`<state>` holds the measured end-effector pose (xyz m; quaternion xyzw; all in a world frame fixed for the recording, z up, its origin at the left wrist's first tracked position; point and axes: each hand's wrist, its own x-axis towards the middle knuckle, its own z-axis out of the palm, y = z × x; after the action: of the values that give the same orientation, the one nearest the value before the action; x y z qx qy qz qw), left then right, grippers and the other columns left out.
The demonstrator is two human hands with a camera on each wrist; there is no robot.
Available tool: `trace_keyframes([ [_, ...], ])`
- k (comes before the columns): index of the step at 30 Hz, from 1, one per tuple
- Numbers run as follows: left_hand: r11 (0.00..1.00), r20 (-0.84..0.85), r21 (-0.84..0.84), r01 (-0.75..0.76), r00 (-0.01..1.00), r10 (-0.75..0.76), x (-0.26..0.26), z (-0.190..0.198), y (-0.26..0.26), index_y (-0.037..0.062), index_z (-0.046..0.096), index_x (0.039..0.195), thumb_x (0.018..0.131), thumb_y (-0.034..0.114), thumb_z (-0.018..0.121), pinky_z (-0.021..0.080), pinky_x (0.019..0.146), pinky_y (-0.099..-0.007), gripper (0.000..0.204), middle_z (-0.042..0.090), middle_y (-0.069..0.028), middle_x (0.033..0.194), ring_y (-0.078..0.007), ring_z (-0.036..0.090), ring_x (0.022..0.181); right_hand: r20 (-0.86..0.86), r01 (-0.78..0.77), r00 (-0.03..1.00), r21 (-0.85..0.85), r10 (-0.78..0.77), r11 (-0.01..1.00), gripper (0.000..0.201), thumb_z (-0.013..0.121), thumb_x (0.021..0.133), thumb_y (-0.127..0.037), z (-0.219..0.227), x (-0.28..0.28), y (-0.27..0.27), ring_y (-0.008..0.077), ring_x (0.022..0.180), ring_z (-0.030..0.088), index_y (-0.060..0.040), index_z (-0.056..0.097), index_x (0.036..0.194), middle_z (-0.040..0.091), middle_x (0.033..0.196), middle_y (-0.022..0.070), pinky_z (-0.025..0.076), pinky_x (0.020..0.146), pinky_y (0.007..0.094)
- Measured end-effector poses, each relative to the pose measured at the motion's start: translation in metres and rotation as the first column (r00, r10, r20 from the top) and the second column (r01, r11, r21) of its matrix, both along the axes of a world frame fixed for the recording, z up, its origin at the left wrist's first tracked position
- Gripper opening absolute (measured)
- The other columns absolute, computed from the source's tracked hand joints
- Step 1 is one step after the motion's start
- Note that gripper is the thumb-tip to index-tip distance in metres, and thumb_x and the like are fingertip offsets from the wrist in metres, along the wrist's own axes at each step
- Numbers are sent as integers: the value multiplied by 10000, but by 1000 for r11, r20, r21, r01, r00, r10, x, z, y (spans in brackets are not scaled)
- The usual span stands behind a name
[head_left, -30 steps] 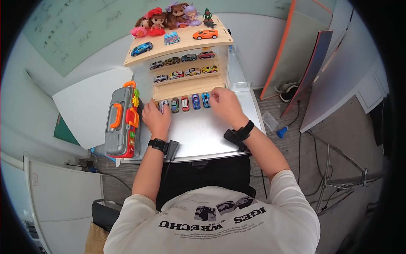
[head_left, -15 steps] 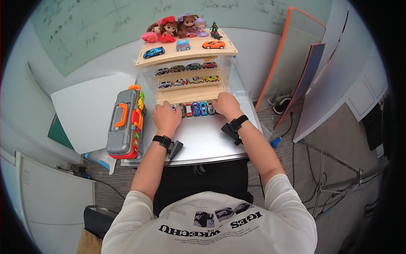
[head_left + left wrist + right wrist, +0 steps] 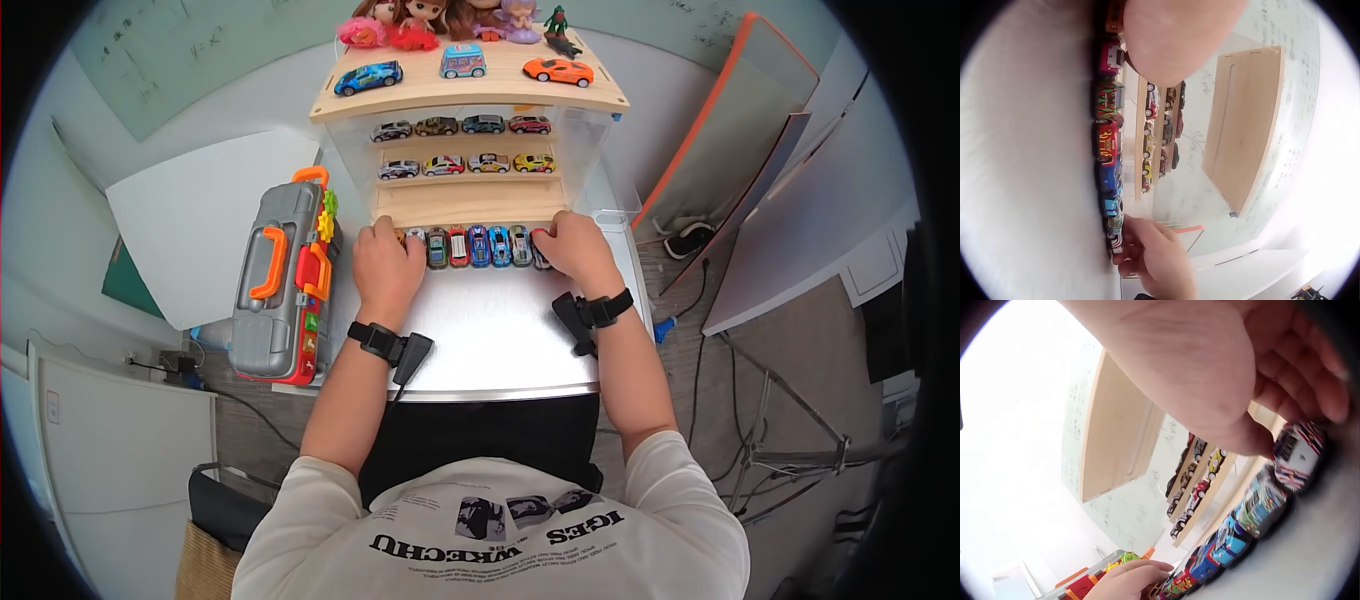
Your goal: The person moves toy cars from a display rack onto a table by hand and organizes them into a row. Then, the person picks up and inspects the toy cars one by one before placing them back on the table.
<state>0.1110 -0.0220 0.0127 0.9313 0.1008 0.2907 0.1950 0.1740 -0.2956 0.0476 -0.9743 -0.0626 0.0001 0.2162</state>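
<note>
Small toy cars stand side by side in a row on the silver tabletop (image 3: 480, 340), before the wooden shelf. At the row's right end, my right hand (image 3: 582, 250) pinches a white toy car with red and dark stripes (image 3: 1300, 456) between thumb and fingers. My left hand (image 3: 388, 265) is at the left end, its fingers and thumb round an orange toy car (image 3: 1115, 17), mostly hidden by the hand. Between them stand a pink-and-white car (image 3: 1111, 56), a red car (image 3: 458, 246), a blue car (image 3: 479, 247), a light blue car (image 3: 500, 247) and a grey-green car (image 3: 520, 246), among others.
The wooden shelf (image 3: 470, 207) with clear sides carries two rows of toy cars. On its top stand a blue car (image 3: 368, 78), a small bus (image 3: 463, 62), an orange sports car (image 3: 558, 72) and dolls (image 3: 420, 25). A grey toy toolbox (image 3: 270, 320) stands at the left.
The grey-green car and then the striped car have come into sight at the row's right end, by the right hand. The left hand stays at the left end. The head view has shifted.
</note>
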Motion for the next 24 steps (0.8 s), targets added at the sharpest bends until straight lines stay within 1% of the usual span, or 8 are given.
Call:
trace_keyframes([
  [3, 1000, -10, -17, 4, 1000, -4, 0, -2, 2, -47, 696, 1155, 859, 199, 663, 534, 831, -544, 387, 683, -275, 975, -465, 657, 919, -36, -9, 999, -43, 8, 999, 370, 704, 809, -284, 11, -10, 1, 430, 876, 729, 56, 744, 951, 736, 918, 272, 592, 805, 478],
  [5, 1000, 49, 5, 12, 999, -13, 1, -4, 2, -30, 676, 980, 845, 136, 657, 531, 794, -541, 215, 665, -244, 917, -443, 645, 881, -80, -29, 997, -76, 22, 997, 372, 723, 787, -280, 17, -13, 0, 426, 876, 730, 56, 744, 945, 737, 918, 269, 592, 800, 474],
  [10, 1000, -1, -24, 7, 1000, -7, 0, -2, 3, -21, 699, 998, 840, 154, 671, 541, 801, -529, 237, 674, -234, 929, -431, 661, 882, -164, -12, 986, -130, -9, 991, 355, 763, 742, -249, 36, -24, 2, 422, 887, 731, 55, 745, 924, 737, 917, 264, 590, 788, 470],
  [16, 997, -48, -46, -58, 997, 55, -2, -1, 4, -27, 686, 938, 838, 202, 701, 566, 781, -515, 251, 674, -237, 924, -416, 683, 872, 20, 32, 999, -240, -28, 970, 284, 752, 760, -188, 27, -19, 3, 444, 879, 720, 49, 746, 915, 730, 911, 270, 586, 772, 487],
  [18, 995, -50, -34, -91, 995, 89, -2, -1, 4, -23, 675, 900, 833, 219, 716, 581, 767, -506, 254, 677, -230, 919, -398, 697, 864, 172, 33, 985, -163, -4, 986, 263, 740, 778, -169, 40, -16, 9, 459, 853, 707, 49, 741, 926, 722, 899, 270, 579, 753, 506],
  [20, 993, -98, -39, -113, 989, 109, -5, 2, 5, -21, 686, 901, 847, 261, 715, 601, 746, -490, 289, 690, -230, 923, -383, 719, 844, 246, -87, 962, -132, 118, 987, 235, 725, 800, -147, 49, -12, 29, 459, 856, 697, 55, 723, 919, 714, 881, 265, 567, 776, 514],
  [22, 993, -147, -36, -116, 983, 109, -7, 6, 5, -14, 694, 906, 855, 276, 709, 609, 730, -479, 295, 700, -222, 917, -378, 730, 827, 386, -467, 818, 13, 426, 884, 211, 715, 818, -142, 52, 0, 61, 448, 884, 691, 52, 706, 900, 713, 900, 257, 557, 816, 507],
  [24, 992, -191, -31, -121, 975, 113, -7, 8, 6, -7, 703, 910, 864, 291, 702, 617, 715, -467, 301, 710, -215, 911, -372, 741, 809, 377, -537, 778, -15, 502, 844, 198, 711, 827, -139, 46, 14, 94, 441, 900, 691, 47, 706, 895, 714, 916, 252, 556, 835, 502],
])
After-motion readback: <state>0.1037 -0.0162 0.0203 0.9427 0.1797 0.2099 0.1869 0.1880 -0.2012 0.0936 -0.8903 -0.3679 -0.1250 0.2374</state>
